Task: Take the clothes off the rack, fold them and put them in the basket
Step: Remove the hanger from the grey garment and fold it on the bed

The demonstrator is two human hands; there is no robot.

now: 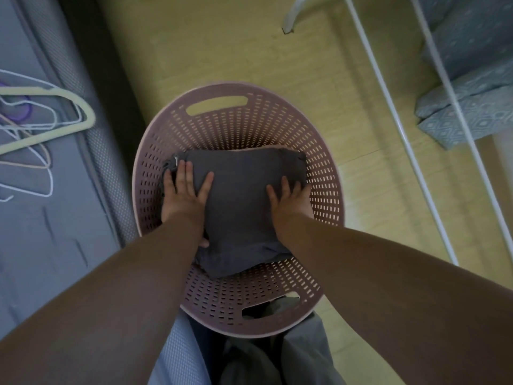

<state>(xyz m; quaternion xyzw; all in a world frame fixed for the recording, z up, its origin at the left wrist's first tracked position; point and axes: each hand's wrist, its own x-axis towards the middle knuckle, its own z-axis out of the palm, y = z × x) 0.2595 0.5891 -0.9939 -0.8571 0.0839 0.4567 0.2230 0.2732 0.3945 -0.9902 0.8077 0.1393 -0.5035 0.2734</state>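
Basket (319, 173): pink moulded plastic, slotted all over, matt. Folded garment (244, 195): dark grey cloth, matt, softly creased. Rack (388, 101): white tubing, smooth and glossy, probably painted metal. Floor (222, 51): yellowish wood-look boards, smooth, faint sheen. Hanger (88, 112): cream, matt. Mattress (55, 232): grey fabric with mesh edging.

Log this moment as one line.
phase: placing | left hand: flat on folded grey garment | right hand: flat on same | garment: inside pink basket

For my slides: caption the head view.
Left hand and right hand flat on folded grey garment in pink laundry basket.
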